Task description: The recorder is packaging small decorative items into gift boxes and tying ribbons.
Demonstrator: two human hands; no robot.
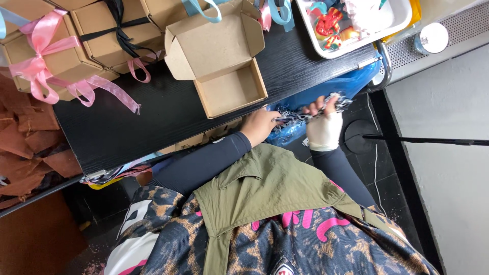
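Both hands, left [261,126] & right [324,127], are pinching a patterned ribbon [300,116], grip closed, below counter [168,109] w/ open box [219,56].

An open brown cardboard box [220,60], square with its hinged lid flaps raised, stands near the front edge of the black table [153,117]. Behind and to its left stand closed brown cardboard boxes: one tied with pink ribbon [48,56], one with black ribbon [116,31].

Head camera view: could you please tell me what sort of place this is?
Probably a gift-packing workbench: an open cardboard box on a black table, closed boxes tied with pink ribbon, and a white tray of small colourful items.
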